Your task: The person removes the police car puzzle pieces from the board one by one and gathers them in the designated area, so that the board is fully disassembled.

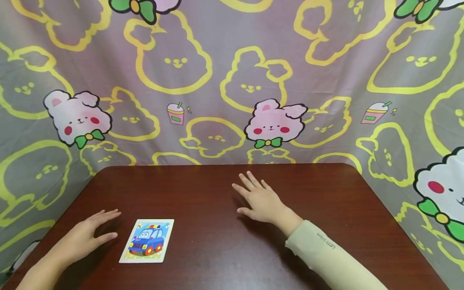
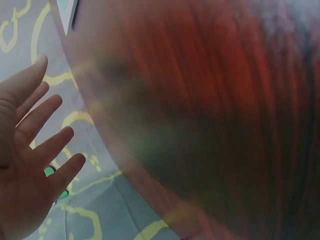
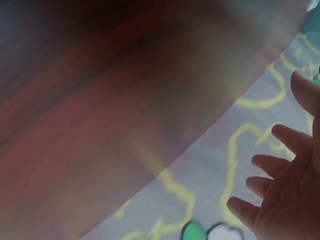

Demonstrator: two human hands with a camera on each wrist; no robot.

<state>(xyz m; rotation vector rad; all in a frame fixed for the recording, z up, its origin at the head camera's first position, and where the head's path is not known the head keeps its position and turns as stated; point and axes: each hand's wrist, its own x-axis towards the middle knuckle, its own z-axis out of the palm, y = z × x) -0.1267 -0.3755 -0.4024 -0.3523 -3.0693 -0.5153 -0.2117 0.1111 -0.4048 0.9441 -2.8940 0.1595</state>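
Observation:
A flat picture board (image 1: 146, 241) with a white border and a cartoon blue police car lies on the dark wooden table at the left front. My left hand (image 1: 81, 237) is just left of the board, thumb and fingers apart and holding nothing. In the left wrist view, the palm of that left hand (image 2: 35, 145) shows with its fingers spread, and a corner of the board (image 2: 66, 17) peeks in at the top. Toward the table's far side, my right hand (image 1: 262, 201) spreads its fingers over the wood. No object is in the right hand (image 3: 285, 175) in the right wrist view either.
The reddish-brown table (image 1: 203, 193) has rounded far corners and a glossy top. Behind it and along both sides hangs a grey-pink curtain (image 1: 203, 137) with yellow outlined animals and white bunnies. A light sleeve (image 1: 326, 249) covers the right forearm.

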